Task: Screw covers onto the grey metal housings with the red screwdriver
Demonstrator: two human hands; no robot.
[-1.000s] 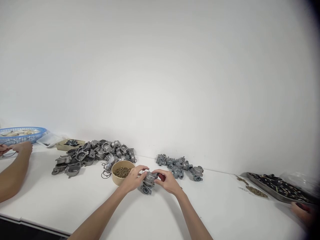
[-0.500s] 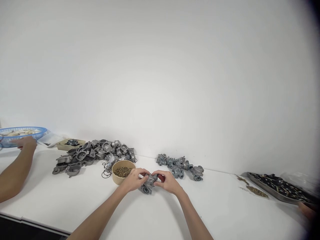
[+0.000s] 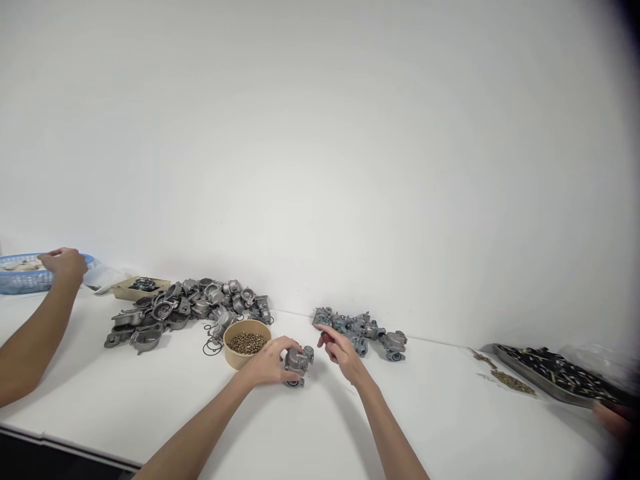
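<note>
My left hand (image 3: 273, 361) is closed around a grey metal carburetor (image 3: 299, 360), which it steadies on the white table. To the right of that part, my right hand (image 3: 341, 350) is raised, apart from it. Its index finger is stretched out to the left and the other fingers are loosely bent; no held thing can be made out. Beside my left hand stands a round tan bowl (image 3: 233, 357) filled with small brass-coloured screws (image 3: 247, 343). Beyond my right hand lies a group of grey carburetor bodies (image 3: 350, 325), with another carburetor (image 3: 395, 341) at its right end.
Grey metal bowl-shaped castings (image 3: 175, 310) are heaped at the left, near black rubber rings (image 3: 213, 347) and a tan box (image 3: 123, 291). Another person's hand (image 3: 65, 262) is over a blue basket (image 3: 20, 285). At right, a metal tray (image 3: 540, 383) holds dark parts beside brass pieces (image 3: 513, 382).
My right hand has come off the carburetor and moved up and right, its index finger now extended. My left hand keeps its hold. The other person's hand at left has risen slightly.
</note>
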